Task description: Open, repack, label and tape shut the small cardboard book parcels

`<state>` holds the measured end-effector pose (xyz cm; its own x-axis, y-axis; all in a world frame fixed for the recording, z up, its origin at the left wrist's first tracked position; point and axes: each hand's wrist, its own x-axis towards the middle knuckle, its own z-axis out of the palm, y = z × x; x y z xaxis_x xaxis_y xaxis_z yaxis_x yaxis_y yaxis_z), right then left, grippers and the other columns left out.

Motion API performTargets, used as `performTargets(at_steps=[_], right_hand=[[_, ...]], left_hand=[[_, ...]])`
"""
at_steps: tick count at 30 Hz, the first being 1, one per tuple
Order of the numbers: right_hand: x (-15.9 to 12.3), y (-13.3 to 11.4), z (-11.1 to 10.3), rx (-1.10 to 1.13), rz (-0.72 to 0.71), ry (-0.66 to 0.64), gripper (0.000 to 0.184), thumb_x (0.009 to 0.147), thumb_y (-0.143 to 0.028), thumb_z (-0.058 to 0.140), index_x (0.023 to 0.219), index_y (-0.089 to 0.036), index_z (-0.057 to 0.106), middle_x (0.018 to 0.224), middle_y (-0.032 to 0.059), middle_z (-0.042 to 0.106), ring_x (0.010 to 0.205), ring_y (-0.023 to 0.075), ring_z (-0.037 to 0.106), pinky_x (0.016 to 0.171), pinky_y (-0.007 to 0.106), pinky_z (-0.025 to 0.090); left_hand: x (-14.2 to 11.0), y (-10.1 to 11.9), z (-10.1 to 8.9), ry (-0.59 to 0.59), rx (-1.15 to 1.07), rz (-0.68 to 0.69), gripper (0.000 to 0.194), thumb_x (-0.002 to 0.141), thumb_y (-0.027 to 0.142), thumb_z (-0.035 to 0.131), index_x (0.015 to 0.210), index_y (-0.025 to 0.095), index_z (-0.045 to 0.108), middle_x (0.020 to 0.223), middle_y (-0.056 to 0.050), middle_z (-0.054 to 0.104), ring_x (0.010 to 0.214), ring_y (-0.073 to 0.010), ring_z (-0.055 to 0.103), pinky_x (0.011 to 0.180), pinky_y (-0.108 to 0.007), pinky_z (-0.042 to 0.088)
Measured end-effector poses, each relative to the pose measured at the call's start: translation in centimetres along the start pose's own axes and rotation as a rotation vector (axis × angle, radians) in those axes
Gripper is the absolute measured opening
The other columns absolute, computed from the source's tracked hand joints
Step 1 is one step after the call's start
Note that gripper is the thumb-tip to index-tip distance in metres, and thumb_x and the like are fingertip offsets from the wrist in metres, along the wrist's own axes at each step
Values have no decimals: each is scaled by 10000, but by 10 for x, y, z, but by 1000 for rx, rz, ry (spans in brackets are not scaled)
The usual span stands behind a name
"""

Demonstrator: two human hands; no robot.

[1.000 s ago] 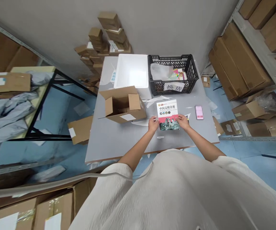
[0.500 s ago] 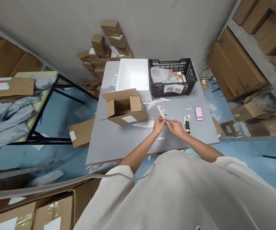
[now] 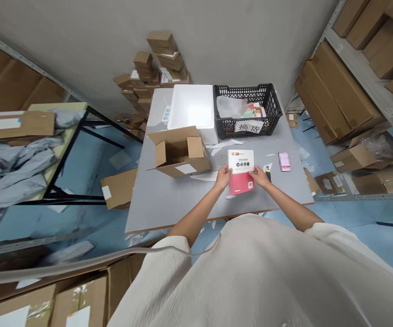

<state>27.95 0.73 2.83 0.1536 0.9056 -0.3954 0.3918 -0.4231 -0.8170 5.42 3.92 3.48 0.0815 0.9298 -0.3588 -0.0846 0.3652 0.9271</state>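
- Left hand [image 3: 223, 177] and right hand [image 3: 260, 176] grip opposite edges of the book [image 3: 241, 172] above the table [image 3: 169, 200].
- A slack pinch could drop it.
- The cutter [image 3: 268, 174] lies just beside the right hand; a sideways sweep might knock it.
- Scraps [image 3: 205, 176] nearby could catch underneath if it is lowered.

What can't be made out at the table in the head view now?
Head view:
Book: smallest print too small to read; inner pages hidden by its cover.
Utility knife: partly hidden by the right hand.
Cardboard box: bottom partly hidden by its own front side.
Phone: screen lost in pixelated blur.
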Motion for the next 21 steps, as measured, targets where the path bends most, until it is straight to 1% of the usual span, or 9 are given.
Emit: performTargets(at_steps=[3,7,10,12,15,16,17,20,21], right_hand=[[1,0,-6,78,60,19,258,914,-310,726,1158,-235,765,1112,62,847,1032,268,803,988,410,635],[0,-3,-9,184,38,82,180,828,-324,754,980,-230,727,914,24,815,902,241,776,880,365,621],[-1,-7,-10,263,12,80,247,783,-365,784,973,-242,685,835,-3,775,821,225,751,804,346,600],[-2,-10,-10,290,-13,70,299,769,-401,792,994,-252,662,808,-18,757,787,218,740,763,333,585],[-5,-17,-7,304,-61,56,339,777,-444,770,1034,-264,642,791,-29,748,750,213,723,707,317,567],[-7,-19,-5,298,-74,57,337,781,-446,759,1040,-268,637,785,-31,746,738,213,717,689,313,563],[-8,-21,-3,285,-83,58,330,783,-442,749,1040,-271,635,785,-31,750,732,214,715,673,310,560],[-13,-27,3,207,-96,76,281,782,-408,726,1014,-274,640,818,-19,784,735,221,730,645,301,557],[-15,-29,4,173,-103,84,262,785,-395,721,1004,-273,647,829,-15,795,740,223,736,648,301,560]], left_hand=[[5,3,-3,33,-23,-4,301,879,363,821,1113,184,758,936,-67,845,927,-276,794,875,-381,614],[13,5,-9,113,-25,-26,260,873,348,810,1071,184,775,945,-60,847,918,-259,784,887,-371,612],[16,6,-15,127,20,0,221,872,321,783,1048,187,792,1018,-74,850,1002,-274,780,952,-387,607],[17,7,-18,139,87,30,223,862,279,766,1062,188,799,1124,-99,844,1099,-294,773,1029,-412,594],[15,8,-19,252,208,49,362,795,214,810,1157,199,795,1318,-135,797,1261,-317,736,1139,-440,555],[13,8,-17,260,220,36,397,782,209,830,1178,203,791,1352,-142,782,1282,-319,731,1151,-448,552],[11,8,-14,226,204,6,406,784,223,846,1185,204,788,1364,-148,776,1278,-319,736,1145,-458,559],[1,4,0,-30,38,-152,385,845,338,868,1196,200,790,1319,-152,802,1191,-313,778,1054,-474,610],[-3,2,5,-82,-13,-184,425,850,375,885,1228,206,792,1317,-148,811,1189,-314,781,1039,-470,616]])
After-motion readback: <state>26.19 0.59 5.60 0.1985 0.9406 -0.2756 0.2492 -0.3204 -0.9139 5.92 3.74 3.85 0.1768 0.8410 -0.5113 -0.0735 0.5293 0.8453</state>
